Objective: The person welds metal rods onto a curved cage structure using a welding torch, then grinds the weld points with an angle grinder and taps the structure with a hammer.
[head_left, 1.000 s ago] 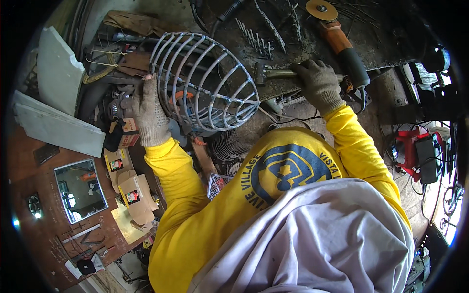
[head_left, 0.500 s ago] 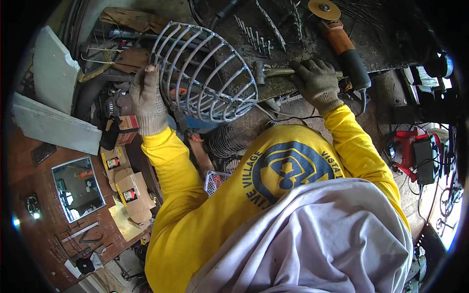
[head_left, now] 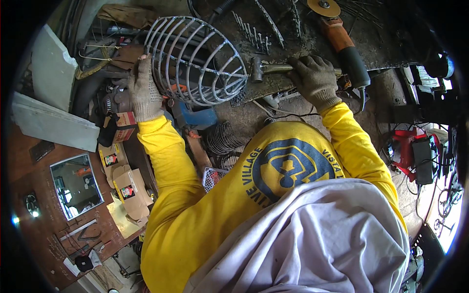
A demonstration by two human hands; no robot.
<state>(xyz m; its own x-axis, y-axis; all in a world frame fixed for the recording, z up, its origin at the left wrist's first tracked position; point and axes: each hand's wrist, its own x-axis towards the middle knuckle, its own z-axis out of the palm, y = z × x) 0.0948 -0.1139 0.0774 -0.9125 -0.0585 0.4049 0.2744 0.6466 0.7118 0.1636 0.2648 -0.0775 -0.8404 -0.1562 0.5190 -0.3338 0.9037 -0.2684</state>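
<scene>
A round cage [head_left: 195, 61] of bent steel rods lies on its side at the edge of a dark metal workbench [head_left: 391, 39]. My left hand [head_left: 142, 90], in a grey knit glove, grips the cage's rim on its left side. My right hand [head_left: 315, 78], gloved too, is closed around the handle of a hammer [head_left: 266, 68] whose head sits just right of the cage, close to its rods. Yellow sleeves cover both my forearms.
An orange-handled angle grinder [head_left: 342, 41] with a disc lies on the bench beyond my right hand, next to short rod pieces [head_left: 249, 31]. Small cardboard boxes [head_left: 129, 188] and a mirror [head_left: 75, 185] lie lower left. A red machine [head_left: 410, 151] stands at the right.
The cage has shifted up and to the left with my left hand on its rim. My right hand keeps the hammer close to the cage.
</scene>
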